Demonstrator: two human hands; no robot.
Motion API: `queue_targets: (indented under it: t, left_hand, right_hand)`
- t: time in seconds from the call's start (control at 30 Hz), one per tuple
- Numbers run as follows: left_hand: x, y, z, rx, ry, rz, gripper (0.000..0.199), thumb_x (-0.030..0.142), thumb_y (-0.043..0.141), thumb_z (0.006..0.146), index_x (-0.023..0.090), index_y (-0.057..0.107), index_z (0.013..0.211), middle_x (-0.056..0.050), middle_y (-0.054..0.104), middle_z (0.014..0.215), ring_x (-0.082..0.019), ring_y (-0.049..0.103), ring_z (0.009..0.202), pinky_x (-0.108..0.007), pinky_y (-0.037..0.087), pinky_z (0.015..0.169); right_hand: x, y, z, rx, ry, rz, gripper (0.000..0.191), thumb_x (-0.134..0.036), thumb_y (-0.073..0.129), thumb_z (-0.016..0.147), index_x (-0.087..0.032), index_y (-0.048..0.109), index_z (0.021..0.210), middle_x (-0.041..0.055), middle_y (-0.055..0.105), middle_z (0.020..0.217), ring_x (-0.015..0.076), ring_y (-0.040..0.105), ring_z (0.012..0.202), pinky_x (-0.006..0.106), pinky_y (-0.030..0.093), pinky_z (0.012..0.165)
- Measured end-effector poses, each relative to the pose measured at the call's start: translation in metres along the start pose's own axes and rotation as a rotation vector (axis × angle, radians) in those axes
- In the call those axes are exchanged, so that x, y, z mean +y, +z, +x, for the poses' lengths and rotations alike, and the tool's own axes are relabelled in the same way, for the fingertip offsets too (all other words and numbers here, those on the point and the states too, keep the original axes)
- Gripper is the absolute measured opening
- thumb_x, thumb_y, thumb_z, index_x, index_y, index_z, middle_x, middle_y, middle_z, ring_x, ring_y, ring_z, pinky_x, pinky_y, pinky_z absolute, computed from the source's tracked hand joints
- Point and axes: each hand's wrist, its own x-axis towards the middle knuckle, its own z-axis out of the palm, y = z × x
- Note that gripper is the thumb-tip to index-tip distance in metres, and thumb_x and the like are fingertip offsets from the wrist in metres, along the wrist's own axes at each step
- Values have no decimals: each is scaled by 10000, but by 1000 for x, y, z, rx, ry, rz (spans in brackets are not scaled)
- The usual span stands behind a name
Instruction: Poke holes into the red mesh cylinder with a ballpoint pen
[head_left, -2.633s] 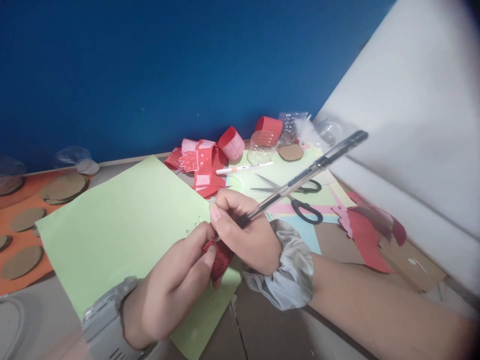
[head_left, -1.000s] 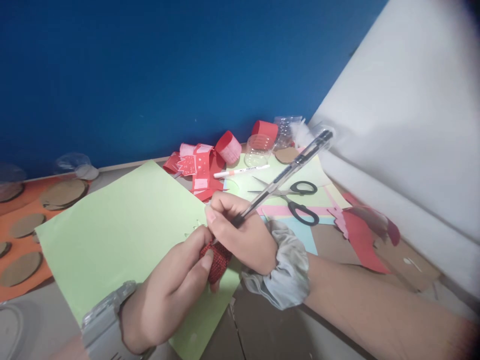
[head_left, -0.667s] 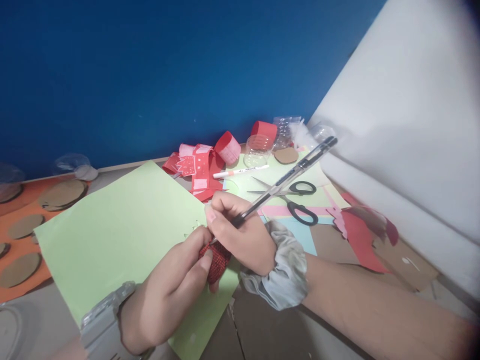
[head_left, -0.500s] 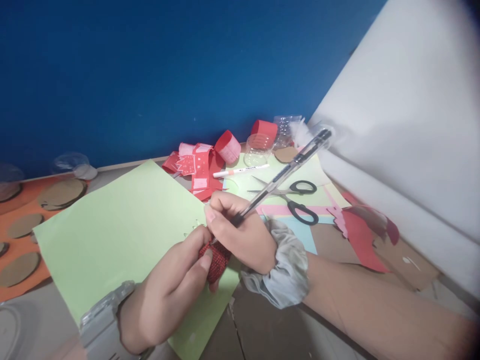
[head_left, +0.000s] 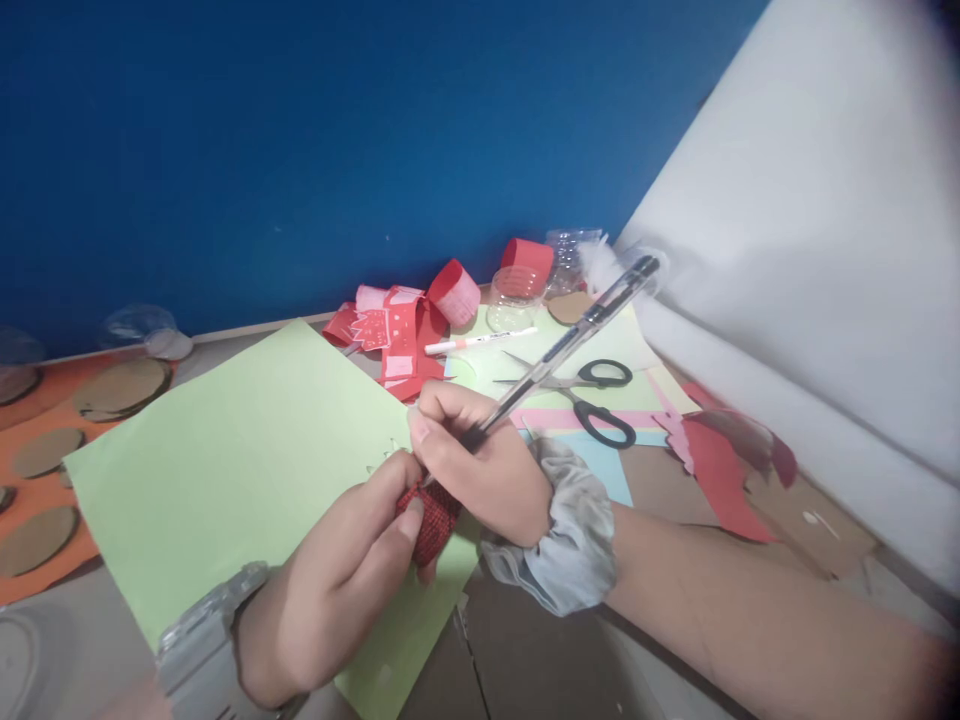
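My left hand (head_left: 352, 570) is closed on a small red piece with a dark grid pattern (head_left: 435, 525), its thumb and fingers pinching the top edge. Against it, my right hand (head_left: 480, 455) grips a clear-barrelled pen (head_left: 570, 345) that slants up to the right. Its writing tip is partly hidden by the fingers, close to the red piece. Both hands meet over a large light green paper sheet (head_left: 247, 450). Small drawn jagged lines show on the sheet just beyond my left fingers.
Black-handled scissors (head_left: 592, 400) lie open on coloured paper, near a white marker (head_left: 480, 342). Behind are red paper cut-outs (head_left: 401, 335), a red paper ring (head_left: 454, 293) and clear plastic cups (head_left: 516, 300). Cardboard discs (head_left: 124, 388) rest on orange paper at left; red scraps (head_left: 720, 470) lie right.
Almost nothing differs. The whole view has shifted very slightly; both hands keep the same hold on the pen and the red piece.
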Motion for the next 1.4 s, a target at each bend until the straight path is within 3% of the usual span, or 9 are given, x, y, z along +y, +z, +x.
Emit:
queue_targets:
  t: [0.27, 0.77, 0.97, 1.4]
  left_hand:
    - [-2, 1, 1, -25, -7, -19, 327, 342, 323, 1107, 228, 519, 871, -16, 587, 824, -211, 536, 812, -302, 442, 732]
    - [-3, 3, -2, 26, -44, -229, 273, 327, 385, 1089, 212, 542, 897, 11, 585, 755, -172, 522, 691, -295, 427, 684]
    - [-2, 3, 1, 47, -56, -212, 281, 279, 427, 1049, 221, 517, 789, -1, 611, 731, -181, 540, 671, -298, 432, 670]
    - [-1, 3, 0, 28, -85, -210, 263, 265, 413, 1064, 212, 523, 830, 14, 602, 743, -158, 523, 671, -290, 416, 666]
  right_hand:
    - [-2, 0, 1, -13, -7, 25, 331, -181, 560, 904, -230, 357, 647, -83, 320, 592, 87, 318, 550, 249, 284, 517]
    - [-4, 1, 1, 27, -68, 51, 333, -213, 572, 903, -232, 363, 643, -80, 355, 578, 86, 362, 542, 239, 309, 522]
    - [-1, 1, -2, 10, -77, 21, 345, -216, 584, 923, -229, 363, 659, -83, 312, 592, 87, 309, 543, 240, 281, 512]
    - [-2, 2, -2, 30, -37, -19, 333, -200, 551, 921, -235, 358, 652, -75, 354, 583, 97, 331, 548, 249, 294, 519]
